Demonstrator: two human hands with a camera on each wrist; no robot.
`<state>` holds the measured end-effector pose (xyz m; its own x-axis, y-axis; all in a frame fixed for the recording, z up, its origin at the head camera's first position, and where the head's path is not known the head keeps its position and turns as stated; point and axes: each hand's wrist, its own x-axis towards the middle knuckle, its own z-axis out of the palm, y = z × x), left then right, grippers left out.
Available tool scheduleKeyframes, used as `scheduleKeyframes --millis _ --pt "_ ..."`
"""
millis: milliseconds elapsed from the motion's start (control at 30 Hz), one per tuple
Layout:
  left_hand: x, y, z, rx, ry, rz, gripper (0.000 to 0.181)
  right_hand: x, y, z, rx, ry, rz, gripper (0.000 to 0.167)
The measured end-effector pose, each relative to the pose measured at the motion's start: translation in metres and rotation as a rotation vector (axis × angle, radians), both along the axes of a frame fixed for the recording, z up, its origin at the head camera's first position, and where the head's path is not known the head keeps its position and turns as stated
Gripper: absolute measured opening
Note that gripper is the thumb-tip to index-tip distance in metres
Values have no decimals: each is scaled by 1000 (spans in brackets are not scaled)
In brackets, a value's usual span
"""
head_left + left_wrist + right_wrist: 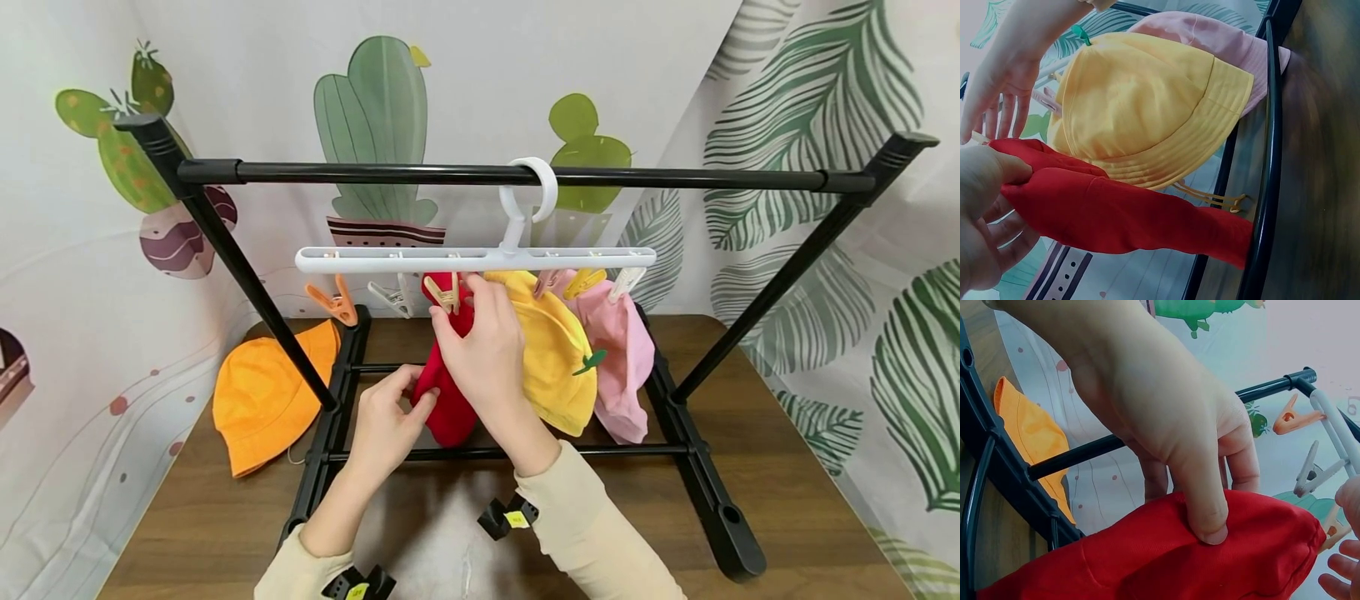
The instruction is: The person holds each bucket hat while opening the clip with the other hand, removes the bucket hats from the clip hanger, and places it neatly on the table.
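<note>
A red hat (pixel 450 396) hangs under the white hanger (pixel 480 260), its top at a beige clothespin (pixel 444 293). Its crown is pinched between the thumb and fingers of my left hand (pixel 390 421); the left wrist view shows that thumb over the red cloth (pixel 1129 212). My right hand (pixel 487 350) is around the beige clothespin, thumb on one side, fingers on the other. In the right wrist view its fingers (pixel 1341 575) look loosely bent, apart from the clothespin. A yellow hat (pixel 551 350) and a pink hat (pixel 615 358) hang to the right.
A black rack (pixel 390 173) carries the hanger by its hook. An orange clothespin (pixel 333 300) and a grey-white clothespin (pixel 393 296) hang unused on the left. An orange hat (pixel 273 396) lies on the wooden table (pixel 172 542), outside the rack's left leg.
</note>
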<state>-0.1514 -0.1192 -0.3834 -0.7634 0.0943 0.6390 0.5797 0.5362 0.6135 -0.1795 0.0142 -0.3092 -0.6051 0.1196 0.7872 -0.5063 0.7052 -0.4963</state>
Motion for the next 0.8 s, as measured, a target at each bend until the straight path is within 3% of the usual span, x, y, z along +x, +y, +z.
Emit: scheduleKeyframes --millis 267,800 --pt "-1 -2 -2 -9 14 -2 15 -3 -5 1 13 -18 -34 37" --pt "1 0 -1 -2 -8 -36 12 -8 -14 -1 2 44 -145 38"
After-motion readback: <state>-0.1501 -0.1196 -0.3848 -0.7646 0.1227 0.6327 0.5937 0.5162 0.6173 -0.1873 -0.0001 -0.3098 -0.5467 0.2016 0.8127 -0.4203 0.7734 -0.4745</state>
